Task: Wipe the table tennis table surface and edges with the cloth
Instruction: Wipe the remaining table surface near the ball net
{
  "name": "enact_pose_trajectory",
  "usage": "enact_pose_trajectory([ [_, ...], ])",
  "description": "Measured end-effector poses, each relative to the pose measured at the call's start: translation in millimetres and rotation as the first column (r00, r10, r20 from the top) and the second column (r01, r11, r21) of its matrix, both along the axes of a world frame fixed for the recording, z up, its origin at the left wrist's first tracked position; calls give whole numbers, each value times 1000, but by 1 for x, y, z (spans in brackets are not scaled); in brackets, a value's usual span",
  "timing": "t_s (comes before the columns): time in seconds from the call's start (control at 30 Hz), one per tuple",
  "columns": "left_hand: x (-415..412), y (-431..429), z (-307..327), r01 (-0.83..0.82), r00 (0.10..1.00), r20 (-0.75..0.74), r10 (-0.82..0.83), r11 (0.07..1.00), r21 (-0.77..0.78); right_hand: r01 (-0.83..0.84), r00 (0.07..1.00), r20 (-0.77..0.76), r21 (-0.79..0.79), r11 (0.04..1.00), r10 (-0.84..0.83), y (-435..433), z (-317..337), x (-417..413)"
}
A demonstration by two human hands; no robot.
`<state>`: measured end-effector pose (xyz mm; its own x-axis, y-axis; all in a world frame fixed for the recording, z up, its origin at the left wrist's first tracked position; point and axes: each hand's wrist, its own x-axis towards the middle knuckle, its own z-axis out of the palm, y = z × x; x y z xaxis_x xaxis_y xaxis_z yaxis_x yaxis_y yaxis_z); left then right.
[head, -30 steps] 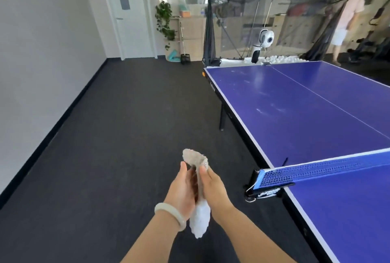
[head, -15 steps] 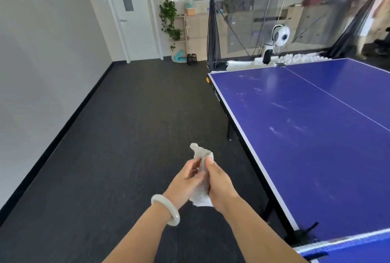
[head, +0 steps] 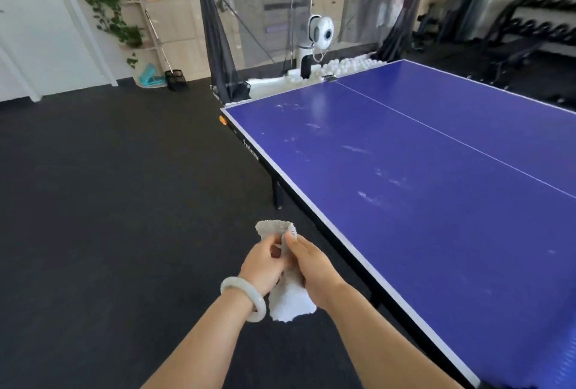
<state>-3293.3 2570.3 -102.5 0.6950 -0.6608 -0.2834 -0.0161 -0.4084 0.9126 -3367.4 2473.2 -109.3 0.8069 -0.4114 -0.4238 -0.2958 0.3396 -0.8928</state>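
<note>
Over the last second the view has slid along the table — the net that crossed its top a second ago is out of sight now, and the half that ends at the ball machine fills the frame. The cloth has changed too. It was a long strip standing up between the palms and is now gathered shorter, its grey upper flap spread above the fingers and its white end hanging below the wrists. My reading is that the person is walking to a fresh stretch of table and refolding the cloth on the way. No wiping is under way at this moment, and the pale smudges on the blue top look like the next work.

Both hands are held out low, over the dark floor just off the table's long edge, touching neither the edge nor the top. The left hand, with a pale bangle at its wrist, has its fingers curled round the cloth's middle. The right hand — the one nearer the table — pinches the upper fold between thumb and curled fingers. The cloth sits between the two hands, short of the table's edge.
</note>
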Motion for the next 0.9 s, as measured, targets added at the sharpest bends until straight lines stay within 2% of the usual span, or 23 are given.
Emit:
enact_pose_trajectory([
  [0.17, 48, -42, -6, 204, 962, -171, -214, 976, -72, 248, 969, 6, 36, 968, -249, -31, -6, 16],
  [0.33, 45, -116, -14, 388, 856, -328, -401, 916, -106, 501, 862, -17, 186, 846, -507, -71, -19, -24],
  [0.43, 34, -160, -19, 496, 795, -327, -512, 857, -136, 613, 781, -89, 294, 733, -618, -98, -33, -51],
  [0.5, 25, -187, -22, 560, 755, -321, -573, 816, -139, 631, 759, -94, 350, 692, -645, -114, -41, -65],
  [0.6, 13, -221, -25, 632, 708, -311, -634, 765, -120, 686, 708, -111, 341, 643, -697, -137, -48, -82],
  [0.7, 3, -253, -28, 666, 686, -294, -666, 737, -115, 806, 574, -138, 270, 527, -807, -158, -55, -100],
  [0.8, -8, -278, -32, 695, 672, -283, -684, 715, -76, 888, 414, -133, 278, 367, -900, -176, -56, -118],
  [0.9, -17, -300, -41, 729, 659, -239, -713, 684, -26, 908, 345, -148, 301, 291, -927, -187, -59, -136],
])
